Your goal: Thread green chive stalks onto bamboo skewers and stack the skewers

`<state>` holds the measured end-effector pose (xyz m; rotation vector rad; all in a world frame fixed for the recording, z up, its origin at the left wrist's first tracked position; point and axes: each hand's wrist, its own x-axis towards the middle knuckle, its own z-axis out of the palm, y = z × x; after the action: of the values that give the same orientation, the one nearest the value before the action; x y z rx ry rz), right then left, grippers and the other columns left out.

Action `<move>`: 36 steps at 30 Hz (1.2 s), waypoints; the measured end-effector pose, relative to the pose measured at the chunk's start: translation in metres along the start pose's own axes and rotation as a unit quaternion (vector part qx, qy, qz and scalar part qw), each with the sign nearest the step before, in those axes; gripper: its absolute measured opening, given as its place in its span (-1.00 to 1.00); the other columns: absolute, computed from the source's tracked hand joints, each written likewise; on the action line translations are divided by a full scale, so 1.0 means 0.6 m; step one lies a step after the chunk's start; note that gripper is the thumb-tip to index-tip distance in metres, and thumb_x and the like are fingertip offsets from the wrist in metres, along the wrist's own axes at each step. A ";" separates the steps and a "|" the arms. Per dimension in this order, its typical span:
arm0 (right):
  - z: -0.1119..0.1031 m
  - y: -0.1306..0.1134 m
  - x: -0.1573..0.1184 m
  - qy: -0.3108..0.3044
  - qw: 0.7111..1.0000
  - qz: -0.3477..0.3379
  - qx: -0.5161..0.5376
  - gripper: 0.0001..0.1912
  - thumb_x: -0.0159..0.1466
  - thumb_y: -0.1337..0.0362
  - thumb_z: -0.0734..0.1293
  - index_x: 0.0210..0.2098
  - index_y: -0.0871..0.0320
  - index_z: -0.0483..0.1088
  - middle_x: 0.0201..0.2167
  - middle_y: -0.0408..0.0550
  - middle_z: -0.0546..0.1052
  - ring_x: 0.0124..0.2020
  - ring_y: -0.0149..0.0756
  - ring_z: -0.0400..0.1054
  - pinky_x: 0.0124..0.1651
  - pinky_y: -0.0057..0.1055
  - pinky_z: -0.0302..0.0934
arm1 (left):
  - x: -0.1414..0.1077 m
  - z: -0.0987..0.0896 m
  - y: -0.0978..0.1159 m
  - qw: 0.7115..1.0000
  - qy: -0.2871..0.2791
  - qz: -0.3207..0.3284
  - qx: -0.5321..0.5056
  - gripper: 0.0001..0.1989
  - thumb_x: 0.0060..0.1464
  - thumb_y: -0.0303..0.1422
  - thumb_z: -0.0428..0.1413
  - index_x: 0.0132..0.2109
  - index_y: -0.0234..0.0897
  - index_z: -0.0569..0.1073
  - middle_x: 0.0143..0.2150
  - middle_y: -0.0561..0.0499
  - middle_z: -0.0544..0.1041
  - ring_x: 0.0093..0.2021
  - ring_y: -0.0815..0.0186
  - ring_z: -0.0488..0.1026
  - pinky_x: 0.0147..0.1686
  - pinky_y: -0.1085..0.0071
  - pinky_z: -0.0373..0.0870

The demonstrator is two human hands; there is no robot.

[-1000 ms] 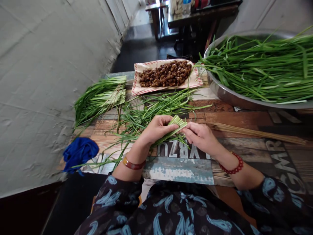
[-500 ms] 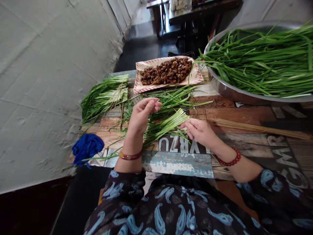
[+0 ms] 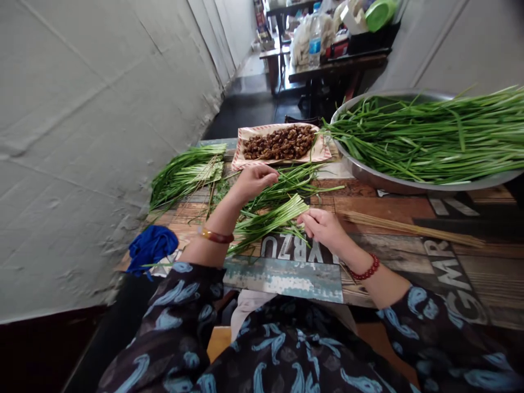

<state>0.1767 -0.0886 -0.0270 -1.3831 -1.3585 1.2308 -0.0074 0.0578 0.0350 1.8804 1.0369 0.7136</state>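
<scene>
My left hand (image 3: 257, 181) hangs over loose green stalks (image 3: 289, 183), its fingers pressed together; whatever they hold is too small to make out. My right hand (image 3: 321, 225) is closed in a pinch at the cut ends of a small green bundle (image 3: 278, 214), which lies on the wooden table (image 3: 286, 277). What is between the right fingertips is hidden. Thin brown sticks (image 3: 409, 226) lie to the right of my right hand. A larger stack of green stalks (image 3: 184, 170), with thin sticks across it, rests at the left.
A paper-lined tray of brown pieces (image 3: 280, 143) stands at the back. The large metal bowl (image 3: 356, 164) at the right is heaped with long green stalks. A blue cloth (image 3: 152, 246) lies by the wall (image 3: 73, 136). Behind, another table (image 3: 339, 68) holds a bottle (image 3: 315, 38) and bags.
The camera view has tilted up, showing more of the far table. My left hand has moved right and turned palm-down above the loose stalks. My right hand stays by the bundle's cut ends.
</scene>
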 end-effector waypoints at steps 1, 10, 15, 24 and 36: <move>0.000 0.001 0.001 -0.001 1.000 0.002 0.001 -0.71 0.27 0.17 0.18 -0.38 0.20 0.44 -0.73 -0.26 0.31 -0.74 -0.51 0.11 -0.63 -0.55 -0.02 | 0.016 0.013 -0.004 0.999 -0.020 0.008 0.040 -0.83 0.01 -0.37 0.16 -0.29 -0.38 0.59 -0.43 -0.04 0.57 -0.47 0.43 0.38 -0.41 0.48 0.28; 0.000 0.001 0.005 -0.004 1.000 -0.013 -0.010 -0.74 0.26 0.26 0.18 -0.39 0.22 0.46 -0.73 -0.28 0.32 -0.73 -0.54 0.14 -0.60 -0.58 0.03 | 0.090 0.095 -0.026 0.959 -0.073 0.093 0.259 -0.91 -0.14 -0.48 0.19 -0.46 -0.33 0.61 -0.47 -0.02 0.49 -0.44 0.35 0.33 -0.37 0.42 0.21; -0.001 0.003 0.008 -0.002 1.000 -0.029 -0.011 -0.75 0.25 0.28 0.18 -0.40 0.21 0.46 -0.73 -0.28 0.33 -0.73 -0.53 0.15 -0.57 -0.58 0.05 | 0.082 0.082 -0.020 0.973 -0.049 0.082 0.210 -0.92 -0.12 -0.48 0.18 -0.47 -0.36 0.59 -0.45 -0.03 0.51 -0.41 0.35 0.37 -0.33 0.43 0.25; -0.001 -0.001 0.005 -0.001 1.000 -0.005 -0.004 -0.75 0.25 0.28 0.18 -0.38 0.22 0.47 -0.72 -0.28 0.33 -0.74 -0.53 0.14 -0.62 -0.58 0.01 | 0.034 -0.022 0.050 0.962 0.165 0.124 -0.178 -0.87 0.03 -0.28 0.26 -0.33 -0.24 0.53 -0.24 0.00 0.60 -0.19 0.38 0.48 -0.18 0.44 0.36; 0.000 -0.008 -0.002 0.015 1.000 -0.016 -0.010 -0.72 0.26 0.22 0.19 -0.40 0.20 0.48 -0.74 -0.25 0.32 -0.73 -0.48 0.14 -0.62 -0.53 0.03 | -0.023 -0.006 0.072 0.984 0.132 0.104 -0.055 -0.85 0.07 -0.26 0.22 -0.30 -0.26 0.52 -0.56 0.12 0.42 -0.59 0.50 0.24 -0.57 0.46 0.13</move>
<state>0.1759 -0.0894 -0.0222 -1.3842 -1.3708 1.1742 -0.0004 0.0347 0.0738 1.8484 0.9483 1.1433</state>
